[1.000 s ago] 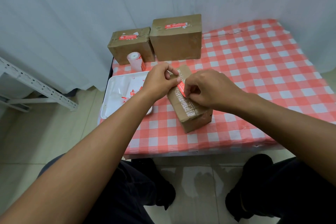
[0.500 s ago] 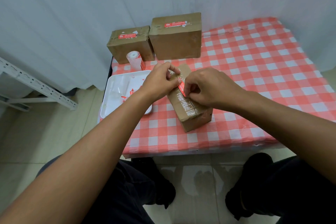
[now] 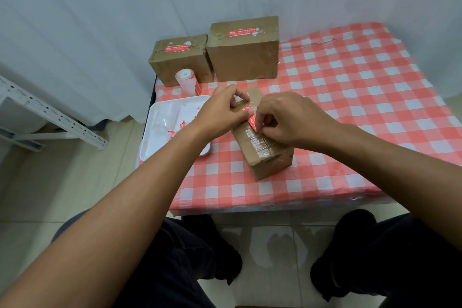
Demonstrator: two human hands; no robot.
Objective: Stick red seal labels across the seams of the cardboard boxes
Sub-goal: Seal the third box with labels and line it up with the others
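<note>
The red seal label (image 3: 250, 117) is being held over the top of the near cardboard box (image 3: 265, 147), right between the two hands. It is being pinched at its far end by the curled fingers of the left hand (image 3: 220, 112), and at its near end by the thumb and bent fingers of the right hand (image 3: 287, 120). Whether any of it is already being pressed onto the cardboard cannot be told; the fingers are covering too much. The glossy taped seam is being shown running out from under the right hand towards the person. For a clean result, the strip is best being kept taut and laid squarely across that seam, then smoothed outward from the middle so no wrinkle is being trapped. Beyond the left hand, two sealed boxes (image 3: 243, 50) are standing, with a label roll (image 3: 186, 81) in front and a white tray (image 3: 172, 117) beside the wrist.
</note>
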